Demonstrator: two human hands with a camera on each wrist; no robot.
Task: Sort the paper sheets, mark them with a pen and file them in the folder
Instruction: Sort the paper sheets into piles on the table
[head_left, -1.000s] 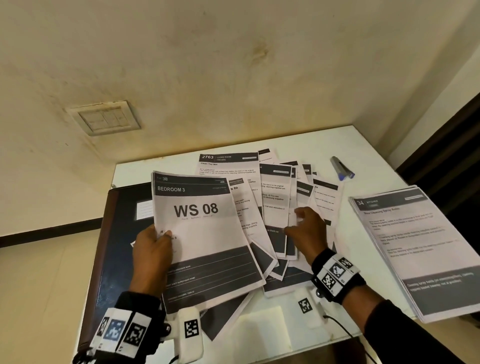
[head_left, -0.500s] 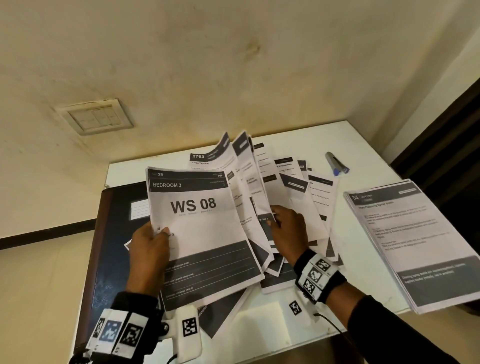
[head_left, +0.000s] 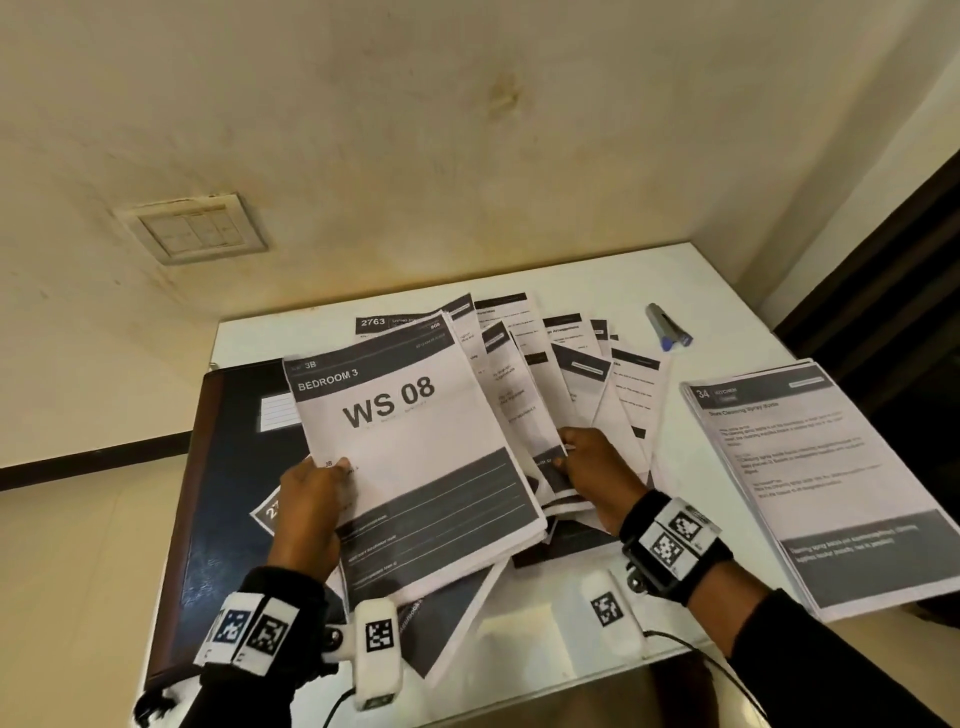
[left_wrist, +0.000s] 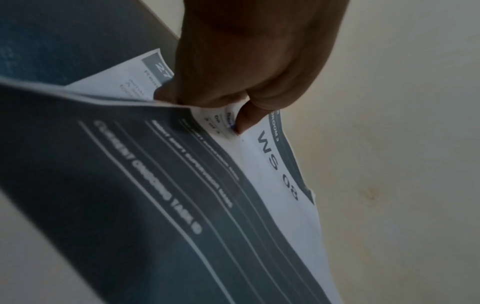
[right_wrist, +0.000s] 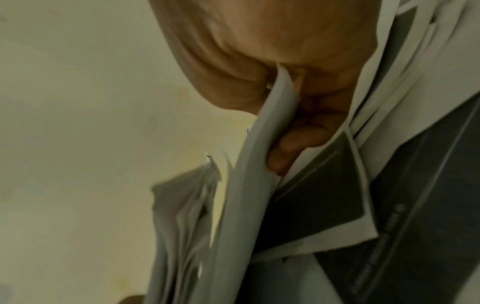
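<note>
1. Nearest the camera, two dark sleeves reach over the front edge of the white bench (head_left: 727, 291). Each wrist wears a band with black-and-white square markers.
2. The left hand (head_left: 311, 514) grasps the "WS 08" bundle (head_left: 415, 467), a stack of sheets headed "BEDROOM 3". The thumb presses on the top page at its left edge. In the left wrist view the fingers (left_wrist: 166, 94) curl under the bundle's edge and the thumb (left_wrist: 246, 119) pinches from above.
3. The bundle is lifted and tilted. Its lower corner hangs over a sheet with a dark band lying flat on the bench.
4. Left of the bundle and partly beneath it lies the dark blue folder (head_left: 223, 493). It is closed, with a white lined label on its cover and a brown spine along its far left side.
5. Just right of the bundle, the right hand (head_left: 597, 478) clasps several fanned sheets (head_left: 561, 395) at their lower edges. In the right wrist view the fingers (right_wrist: 298, 148) are tucked between the pages, with paper on both sides of them.
6. The fanned sheets stand partly raised and lean against the bundle's right side. More loose pages spread flat behind them.
7. Well to the right of the bundle lies a separate stack (head_left: 810, 467), its top page headed "34 KITCHEN". Its near end overhangs the bench's edge.
8. Farther back, right of the bundle and beyond the fanned sheets, a grey pen (head_left: 667, 327) with a blue end lies alone on the bench.
9. Behind the bundle rises a stained cream wall, with a switch plate (head_left: 192, 231) on it up to the left.
</note>
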